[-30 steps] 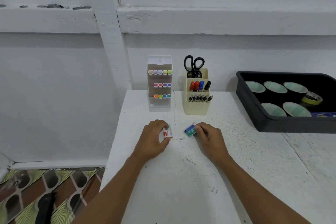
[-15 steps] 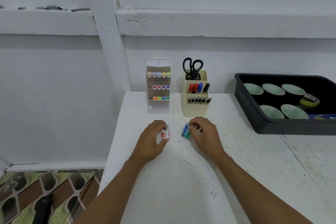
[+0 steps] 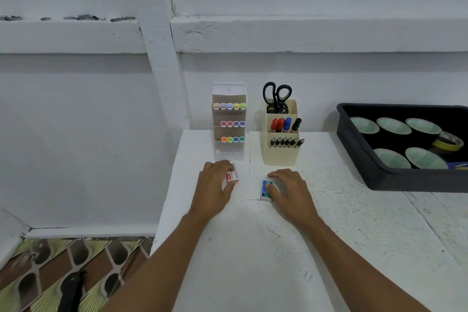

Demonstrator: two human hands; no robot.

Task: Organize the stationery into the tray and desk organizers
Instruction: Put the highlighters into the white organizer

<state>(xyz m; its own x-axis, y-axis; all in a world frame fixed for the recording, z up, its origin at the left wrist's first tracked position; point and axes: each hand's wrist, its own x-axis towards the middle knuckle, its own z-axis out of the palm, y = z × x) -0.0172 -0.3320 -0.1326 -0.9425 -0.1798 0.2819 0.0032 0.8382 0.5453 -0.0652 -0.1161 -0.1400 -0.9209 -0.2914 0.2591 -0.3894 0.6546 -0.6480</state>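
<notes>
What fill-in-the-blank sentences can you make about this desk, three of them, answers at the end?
The black-handled ___ stand in the cream organizer.
The left hand holds an eraser with a ___ label.
The yellow tape roll lies in the black ___.
Missing words: scissors, red, tray.

Left hand (image 3: 215, 185) pinches a red-labelled eraser (image 3: 232, 175), right hand (image 3: 288, 190) grips a blue-labelled eraser (image 3: 266, 190) on the white table (image 3: 253, 248). Marker rack (image 3: 229, 121) and cream organizer (image 3: 281, 134) stand just behind, black tray (image 3: 367, 159) at right.
</notes>
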